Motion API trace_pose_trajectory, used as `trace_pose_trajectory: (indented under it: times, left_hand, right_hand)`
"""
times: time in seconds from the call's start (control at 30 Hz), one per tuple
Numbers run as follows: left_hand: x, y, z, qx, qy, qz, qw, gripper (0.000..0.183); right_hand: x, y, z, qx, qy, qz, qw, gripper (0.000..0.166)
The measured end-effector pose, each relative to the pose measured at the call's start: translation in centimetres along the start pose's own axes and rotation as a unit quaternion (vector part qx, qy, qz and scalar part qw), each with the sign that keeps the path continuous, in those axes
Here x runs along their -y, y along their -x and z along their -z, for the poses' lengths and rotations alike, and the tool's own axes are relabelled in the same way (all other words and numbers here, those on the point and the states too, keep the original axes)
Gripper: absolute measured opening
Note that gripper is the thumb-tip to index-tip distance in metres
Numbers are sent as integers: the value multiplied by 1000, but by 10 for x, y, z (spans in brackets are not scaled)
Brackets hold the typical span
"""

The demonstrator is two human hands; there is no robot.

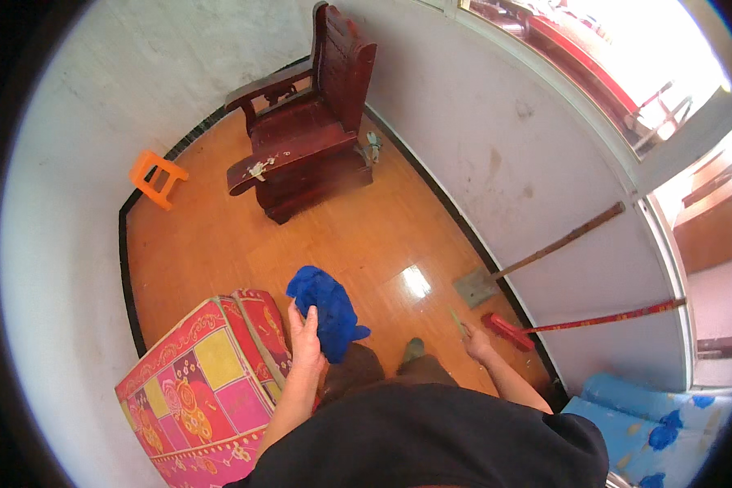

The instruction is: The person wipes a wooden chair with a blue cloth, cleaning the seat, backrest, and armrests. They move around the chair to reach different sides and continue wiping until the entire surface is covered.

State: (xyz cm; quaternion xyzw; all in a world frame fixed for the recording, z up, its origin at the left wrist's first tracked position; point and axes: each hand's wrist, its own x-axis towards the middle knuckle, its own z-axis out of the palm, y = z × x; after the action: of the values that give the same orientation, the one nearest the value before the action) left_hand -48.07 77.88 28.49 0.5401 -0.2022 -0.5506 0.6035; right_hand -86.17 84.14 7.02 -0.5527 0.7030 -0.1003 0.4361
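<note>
My left hand (305, 332) grips a crumpled blue cloth (328, 308), thumb on top, in front of my left leg. To its left stands something covered with a pink and red patterned cloth (201, 396). Out to the right, my right hand (477, 341) holds a thin pale green object (457, 319) with its end pointing forward; what it is cannot be made out. Just right of that hand lies the red head of a broom (507, 332).
A dark red wooden armchair (308, 134) stands ahead by the walls, an orange plastic stool (157, 179) to its left. A flat-bladed tool (477, 288) and the broom lean on the right wall. Blue floral fabric (640, 427) is at the lower right.
</note>
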Motion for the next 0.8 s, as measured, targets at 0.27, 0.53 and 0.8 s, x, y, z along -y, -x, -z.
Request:
trace_pose_trajectory:
  times: [0.27,0.53,0.8]
  left_hand:
    - [-9,-182,-36,13,11,150,989,32]
    - [-3,-328,-65,133,-174,78,973,36]
    - [-16,-397,-65,111,-121,147,975,42]
  right_hand:
    - [208,-93,-4,33,-369,21,929,43]
    - [351,-145,7,96,-433,-54,894,43]
    - [384,-257,-23,177,-470,-81,861,42]
